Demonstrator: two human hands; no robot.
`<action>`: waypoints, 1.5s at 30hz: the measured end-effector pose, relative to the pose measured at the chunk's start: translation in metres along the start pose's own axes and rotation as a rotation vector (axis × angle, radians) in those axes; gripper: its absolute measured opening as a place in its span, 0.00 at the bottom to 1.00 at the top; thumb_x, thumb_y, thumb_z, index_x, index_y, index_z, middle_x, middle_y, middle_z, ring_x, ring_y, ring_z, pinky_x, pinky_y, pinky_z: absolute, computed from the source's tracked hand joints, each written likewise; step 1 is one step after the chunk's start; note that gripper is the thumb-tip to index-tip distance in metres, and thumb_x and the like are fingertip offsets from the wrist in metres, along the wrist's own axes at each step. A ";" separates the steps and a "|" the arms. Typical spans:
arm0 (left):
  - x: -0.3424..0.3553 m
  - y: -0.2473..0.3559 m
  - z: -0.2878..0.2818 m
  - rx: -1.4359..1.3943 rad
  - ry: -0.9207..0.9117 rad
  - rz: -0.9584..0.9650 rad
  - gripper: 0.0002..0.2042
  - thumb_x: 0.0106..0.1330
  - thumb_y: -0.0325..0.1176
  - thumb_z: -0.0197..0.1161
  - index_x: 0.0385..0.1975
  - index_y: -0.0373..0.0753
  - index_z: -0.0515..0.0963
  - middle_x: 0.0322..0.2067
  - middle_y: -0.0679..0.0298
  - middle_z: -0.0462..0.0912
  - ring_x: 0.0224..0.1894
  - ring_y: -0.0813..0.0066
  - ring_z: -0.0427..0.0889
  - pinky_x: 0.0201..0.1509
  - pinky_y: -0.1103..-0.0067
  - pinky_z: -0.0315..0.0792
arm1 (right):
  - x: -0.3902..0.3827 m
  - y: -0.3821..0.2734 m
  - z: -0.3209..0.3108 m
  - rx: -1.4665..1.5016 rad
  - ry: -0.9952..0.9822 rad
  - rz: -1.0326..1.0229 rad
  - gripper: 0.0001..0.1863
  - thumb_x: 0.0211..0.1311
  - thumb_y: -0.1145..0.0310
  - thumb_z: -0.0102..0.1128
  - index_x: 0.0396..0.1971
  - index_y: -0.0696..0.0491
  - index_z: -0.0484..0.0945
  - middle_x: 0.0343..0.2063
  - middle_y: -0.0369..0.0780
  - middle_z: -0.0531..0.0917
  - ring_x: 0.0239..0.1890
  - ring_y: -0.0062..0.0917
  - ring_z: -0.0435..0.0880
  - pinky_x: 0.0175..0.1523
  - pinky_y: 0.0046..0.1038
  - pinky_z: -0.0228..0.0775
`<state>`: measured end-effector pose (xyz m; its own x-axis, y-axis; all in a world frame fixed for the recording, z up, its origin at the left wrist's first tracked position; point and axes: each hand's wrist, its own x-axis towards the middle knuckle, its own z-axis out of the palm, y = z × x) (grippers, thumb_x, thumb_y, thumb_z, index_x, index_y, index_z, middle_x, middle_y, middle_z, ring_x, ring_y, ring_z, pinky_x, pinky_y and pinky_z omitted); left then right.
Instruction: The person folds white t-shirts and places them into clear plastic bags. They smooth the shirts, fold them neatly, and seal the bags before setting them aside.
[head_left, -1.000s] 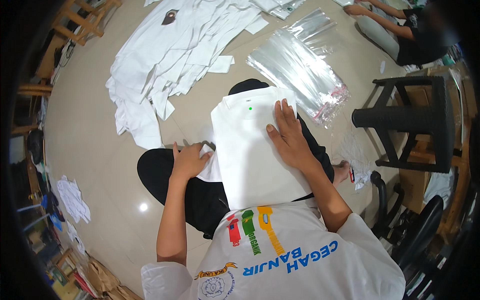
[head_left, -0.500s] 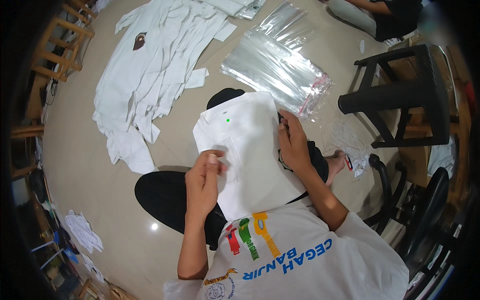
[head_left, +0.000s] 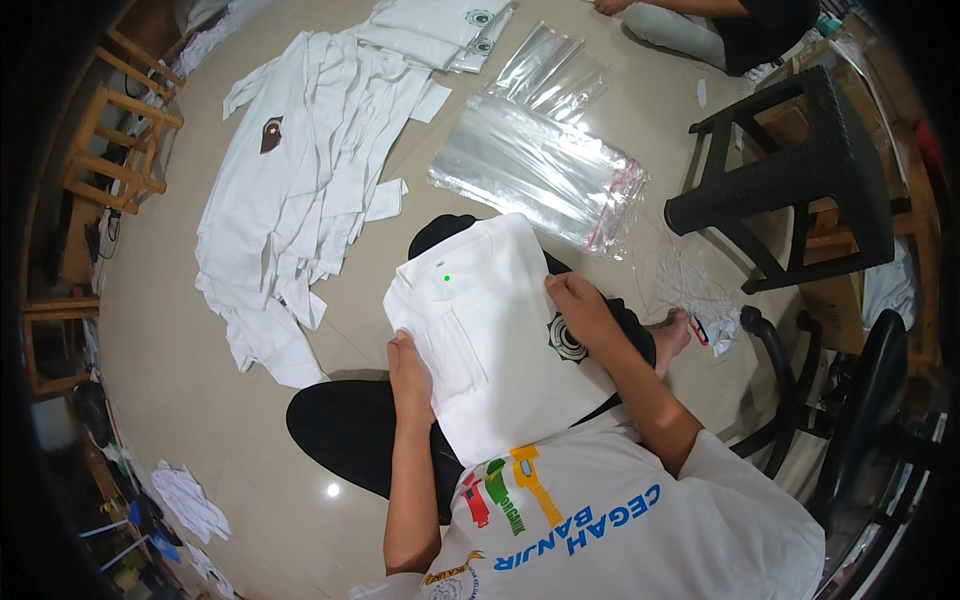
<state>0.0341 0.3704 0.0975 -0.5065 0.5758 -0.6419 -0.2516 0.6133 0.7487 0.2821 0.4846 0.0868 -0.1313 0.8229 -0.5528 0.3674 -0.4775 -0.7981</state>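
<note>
A folded white shirt [head_left: 500,330] lies across my lap, its collar end away from me. My left hand [head_left: 409,375] is closed on the shirt's left edge, thumb side up, the other fingers mostly hidden. On the opposite side my right hand [head_left: 588,315] pinches the right edge near the upper corner. Just beside that hand a round dark green emblem [head_left: 567,338] shows on the cloth, partly covered by my fingers. A folded-over strip of fabric runs down the shirt's left half, and a small green dot sits near the collar.
Ahead on the left lies a heap of white shirts [head_left: 310,160]; packed shirts [head_left: 430,30] sit beyond it. Clear plastic bags [head_left: 535,165] are spread ahead. To the right stand a black stool [head_left: 790,180] and a chair base [head_left: 790,390]. Another person [head_left: 700,30] sits at the far right.
My left hand has moved from over the shirt's middle to its left edge and taken hold. My right hand now pinches the right edge, and more of the emblem shows.
</note>
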 end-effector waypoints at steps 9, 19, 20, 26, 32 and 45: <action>0.037 0.011 -0.003 -0.762 -0.404 -0.052 0.31 0.84 0.52 0.48 0.71 0.29 0.67 0.65 0.50 0.79 0.62 0.58 0.83 0.67 0.66 0.78 | 0.064 -0.047 -0.009 0.608 -0.408 0.197 0.26 0.75 0.52 0.66 0.52 0.65 0.82 0.42 0.44 0.88 0.37 0.26 0.90 0.44 0.29 0.85; 0.066 0.012 0.005 -0.724 -0.494 -0.092 0.27 0.83 0.47 0.54 0.69 0.30 0.70 0.63 0.52 0.81 0.61 0.58 0.84 0.65 0.64 0.80 | 0.088 -0.044 -0.020 0.384 -0.392 0.003 0.20 0.74 0.59 0.67 0.51 0.62 0.83 0.40 0.40 0.90 0.33 0.21 0.90 0.41 0.24 0.84; 0.071 0.017 0.004 -0.705 -0.508 -0.128 0.27 0.82 0.47 0.55 0.69 0.30 0.70 0.63 0.52 0.82 0.61 0.58 0.84 0.65 0.64 0.80 | 0.092 -0.038 -0.022 0.345 -0.374 0.000 0.20 0.74 0.59 0.67 0.52 0.61 0.83 0.40 0.40 0.90 0.33 0.20 0.89 0.40 0.24 0.84; 0.096 0.019 -0.003 -0.425 -0.277 -0.034 0.20 0.80 0.45 0.60 0.56 0.31 0.77 0.51 0.56 0.85 0.49 0.69 0.85 0.55 0.72 0.80 | 0.081 -0.035 -0.004 -0.385 0.159 -0.298 0.29 0.74 0.51 0.64 0.55 0.66 0.79 0.40 0.49 0.89 0.39 0.38 0.90 0.46 0.37 0.81; 0.115 -0.007 0.020 -0.047 0.197 0.377 0.16 0.79 0.43 0.63 0.41 0.33 0.76 0.34 0.66 0.78 0.35 0.79 0.72 0.43 0.79 0.70 | 0.088 0.005 0.016 -0.328 0.366 -0.626 0.25 0.78 0.53 0.56 0.55 0.62 0.80 0.47 0.55 0.83 0.45 0.46 0.86 0.54 0.42 0.77; 0.117 0.005 0.028 -0.016 0.127 0.515 0.12 0.77 0.37 0.65 0.40 0.32 0.81 0.34 0.65 0.82 0.39 0.78 0.76 0.48 0.78 0.71 | 0.109 -0.004 0.019 -0.021 0.322 -0.360 0.16 0.75 0.59 0.65 0.45 0.59 0.85 0.26 0.35 0.84 0.29 0.17 0.78 0.36 0.24 0.71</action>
<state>-0.0036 0.4561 0.0217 -0.6633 0.7297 -0.1660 0.0441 0.2596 0.9647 0.2490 0.5702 0.0257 0.0370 0.9898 -0.1377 0.3703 -0.1415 -0.9181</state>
